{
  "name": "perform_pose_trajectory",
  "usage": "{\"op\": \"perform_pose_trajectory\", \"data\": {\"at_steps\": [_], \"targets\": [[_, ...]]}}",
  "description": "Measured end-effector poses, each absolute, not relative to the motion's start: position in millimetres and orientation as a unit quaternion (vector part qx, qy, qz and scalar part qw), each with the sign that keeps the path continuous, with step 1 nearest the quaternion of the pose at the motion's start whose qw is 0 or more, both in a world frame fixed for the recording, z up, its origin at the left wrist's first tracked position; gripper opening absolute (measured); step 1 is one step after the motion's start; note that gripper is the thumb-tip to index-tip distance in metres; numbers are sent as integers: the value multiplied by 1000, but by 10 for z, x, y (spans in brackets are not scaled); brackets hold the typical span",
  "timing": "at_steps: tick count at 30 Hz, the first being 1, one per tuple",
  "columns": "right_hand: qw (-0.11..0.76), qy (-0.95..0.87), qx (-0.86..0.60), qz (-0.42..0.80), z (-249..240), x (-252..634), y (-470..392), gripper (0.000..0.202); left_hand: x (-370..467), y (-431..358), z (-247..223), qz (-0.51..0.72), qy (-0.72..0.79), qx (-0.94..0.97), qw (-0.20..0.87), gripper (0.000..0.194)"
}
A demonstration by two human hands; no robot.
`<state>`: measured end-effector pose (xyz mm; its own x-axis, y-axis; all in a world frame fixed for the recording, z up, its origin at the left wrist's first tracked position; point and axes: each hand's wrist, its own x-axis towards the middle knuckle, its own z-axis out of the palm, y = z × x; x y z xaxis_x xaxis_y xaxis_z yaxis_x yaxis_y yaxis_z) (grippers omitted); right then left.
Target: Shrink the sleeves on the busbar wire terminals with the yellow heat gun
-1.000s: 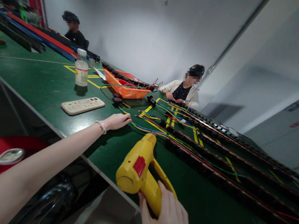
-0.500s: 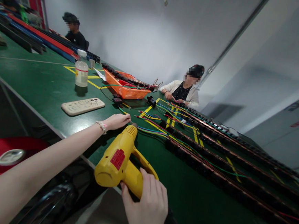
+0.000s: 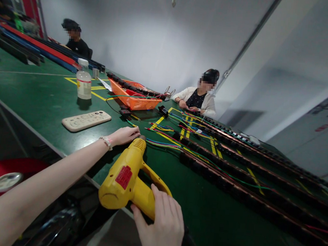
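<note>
A yellow heat gun [image 3: 121,176] with a red label is in my right hand [image 3: 163,221], whose fingers wrap its handle. Its nozzle points away from me, close beside the fingertips of my left hand [image 3: 125,136]. Those fingers are closed in a pinch on wire ends. A green-and-yellow wire [image 3: 131,124] runs to them from a black connector [image 3: 124,112]. On the far side of the nozzle, a bundle of coloured wires [image 3: 162,143] leads right to a long copper strip with black sleeves [image 3: 203,167]. The nozzle and fingers hide the pinched ends.
Left of my hands lie a cream phone [image 3: 86,121] and a plastic bottle [image 3: 84,80] on the green table [image 3: 41,98]. Behind them is an orange basket [image 3: 142,104]. More sleeved strips [image 3: 251,164] extend right. Two people [image 3: 197,97] sit across the table.
The whole scene has shifted slightly left as the head view turned. My hands, the heat gun and the wires keep nearly the same arrangement.
</note>
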<state>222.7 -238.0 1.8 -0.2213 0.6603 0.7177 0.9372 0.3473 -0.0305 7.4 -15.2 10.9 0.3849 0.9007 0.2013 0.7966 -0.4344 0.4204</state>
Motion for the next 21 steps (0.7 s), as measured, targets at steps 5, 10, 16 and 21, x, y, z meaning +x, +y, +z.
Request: {"op": "perform_pose_trajectory", "data": {"at_steps": [5,10,16,21], "targets": [[326,-757,-525,-211,37,2406,-2404,54,58,-134,74,213,503,828,128,34],[308,-756,-536,-218,88,2617,-2457,54,46,-102,37,224,496,830,120,32],[287,-746,-549,-245,125,2831,-2510,54,38,-86,24,229,490,832,123,33],[273,-727,-572,-263,129,2989,-2558,54,42,-100,40,225,491,833,120,34]]}}
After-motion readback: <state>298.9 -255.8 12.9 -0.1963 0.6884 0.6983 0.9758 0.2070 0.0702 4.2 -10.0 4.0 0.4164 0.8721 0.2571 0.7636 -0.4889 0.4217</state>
